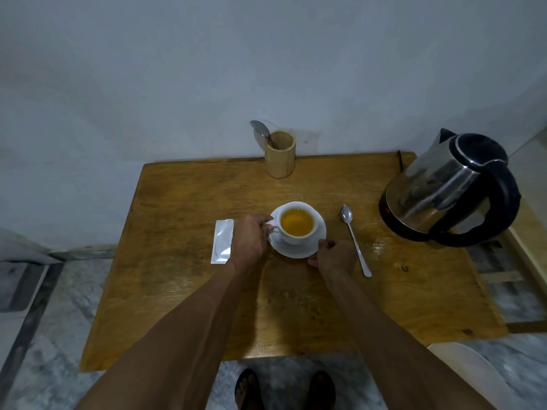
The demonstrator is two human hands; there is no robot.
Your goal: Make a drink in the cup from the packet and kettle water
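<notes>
A white cup (316,229) holding amber liquid stands on a white saucer (291,250) in the middle of the wooden table (183,208). My left hand (250,238) grips the cup's handle on its left side. My right hand (333,255) pinches the saucer's near right rim. A silver packet (222,245) lies flat just left of my left hand. A teaspoon (353,241) rests on the table right of the saucer. The steel kettle (444,190) with its black handle stands at the table's right edge.
A bamboo holder (280,153) with a spoon (260,130) in it stands at the back edge against the wall. A wet patch (381,244) glistens on the table near the kettle. My sandalled feet show below the table's front edge.
</notes>
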